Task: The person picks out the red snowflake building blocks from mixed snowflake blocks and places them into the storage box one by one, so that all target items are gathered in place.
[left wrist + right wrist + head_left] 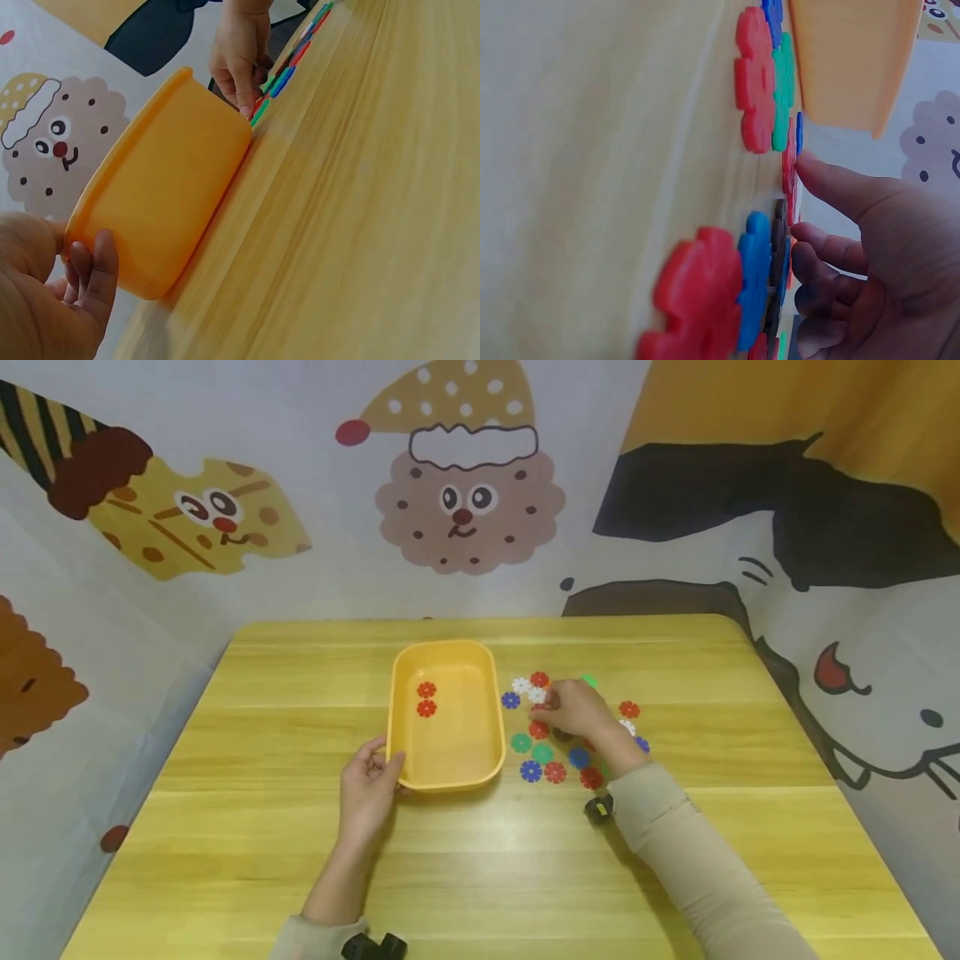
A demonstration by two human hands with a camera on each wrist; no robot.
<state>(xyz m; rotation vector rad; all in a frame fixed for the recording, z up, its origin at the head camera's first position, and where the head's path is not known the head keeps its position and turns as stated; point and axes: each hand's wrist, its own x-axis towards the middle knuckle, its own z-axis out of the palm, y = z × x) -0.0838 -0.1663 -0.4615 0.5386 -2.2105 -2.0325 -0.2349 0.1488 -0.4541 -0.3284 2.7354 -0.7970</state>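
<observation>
Left hand [366, 789] pinches yellow plastic tray [453, 735]; right hand [581, 706], fingers parted, hold unclear, should take red flower-shaped plastic disc [788, 180] edgewise.

Ok so the tray [453, 752] is plain orange-yellow, the snowflake discs [555, 772] come in red, blue, green, white etc., counter's [487, 877] yellowish woodgrain, sleeves [690, 852] are solid beige.

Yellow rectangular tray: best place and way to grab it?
Yellow rectangular tray: likely best pinched at its left long side's rim, coming from the left. The raised wall offers an edge to straddle; notched discs lie close along the right side.
</observation>
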